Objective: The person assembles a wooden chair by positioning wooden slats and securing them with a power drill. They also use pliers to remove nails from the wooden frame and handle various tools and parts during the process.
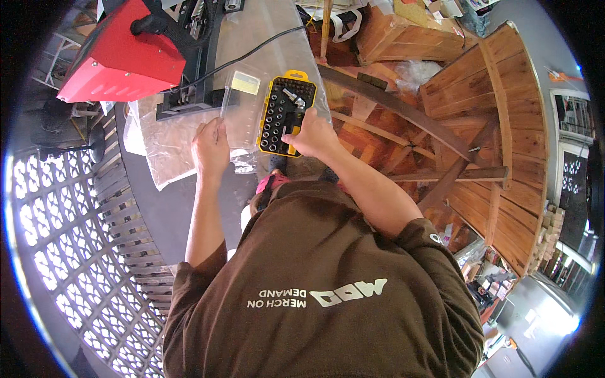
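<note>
A yellow-and-black socket and bit set case (275, 94) lies open on the plastic-covered table, with rows of silver sockets on its left side and small bits toward the top. Its clear plastic lid (242, 120) is folded out to the left. My left hand (212, 146) pinches the lid's near left edge. My right hand (317, 135) reaches over the case's right side, thumb and fingers closed round the black-and-yellow screwdriver handle (292, 147), which sits in its slot. A silver jointed head (293, 97) shows above my fingers.
A red machine (126, 57) with a black frame stands at the left of the table. A black cable (252, 53) runs across the tabletop. Wooden furniture (485, 126) fills the right, and a patterned block wall (60, 239) stands left.
</note>
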A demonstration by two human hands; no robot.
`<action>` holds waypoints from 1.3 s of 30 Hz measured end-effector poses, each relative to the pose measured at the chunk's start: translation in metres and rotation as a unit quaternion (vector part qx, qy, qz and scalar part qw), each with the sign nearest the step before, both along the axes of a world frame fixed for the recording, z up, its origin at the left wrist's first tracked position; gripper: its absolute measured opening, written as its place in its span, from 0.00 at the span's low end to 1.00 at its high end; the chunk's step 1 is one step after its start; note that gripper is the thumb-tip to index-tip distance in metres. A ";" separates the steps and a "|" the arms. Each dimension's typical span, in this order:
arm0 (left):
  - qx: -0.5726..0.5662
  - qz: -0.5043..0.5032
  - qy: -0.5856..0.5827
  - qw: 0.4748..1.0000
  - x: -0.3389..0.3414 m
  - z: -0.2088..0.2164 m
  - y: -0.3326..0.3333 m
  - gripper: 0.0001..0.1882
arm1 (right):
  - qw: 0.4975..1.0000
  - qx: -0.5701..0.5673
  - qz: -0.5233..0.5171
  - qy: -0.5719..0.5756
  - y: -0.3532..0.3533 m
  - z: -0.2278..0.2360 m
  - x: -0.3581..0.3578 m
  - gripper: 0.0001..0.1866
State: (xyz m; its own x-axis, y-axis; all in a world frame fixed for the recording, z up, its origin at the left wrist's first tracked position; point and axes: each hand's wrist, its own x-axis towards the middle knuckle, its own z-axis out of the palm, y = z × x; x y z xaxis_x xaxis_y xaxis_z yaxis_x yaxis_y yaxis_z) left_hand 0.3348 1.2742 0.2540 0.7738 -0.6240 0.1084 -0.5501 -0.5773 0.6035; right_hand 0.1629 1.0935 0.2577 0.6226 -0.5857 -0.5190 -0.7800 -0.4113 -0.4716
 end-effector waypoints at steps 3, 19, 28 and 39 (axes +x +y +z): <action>-0.019 0.001 -0.034 0.999 0.002 -0.010 0.001 0.11 | 0.999 -0.003 -0.018 0.038 0.000 0.003 0.008 0.39; 0.011 -0.019 -0.018 1.000 0.020 -0.028 0.007 0.10 | 0.987 -0.063 -0.010 0.146 0.006 0.026 0.049 0.22; 0.031 -0.034 0.000 0.999 0.030 -0.029 0.004 0.10 | 0.972 0.042 -0.225 0.060 -0.035 0.018 0.037 0.24; 0.018 -0.175 -0.074 0.982 0.029 -0.010 -0.019 0.15 | 0.978 -0.030 -0.090 0.187 -0.024 0.028 0.028 0.26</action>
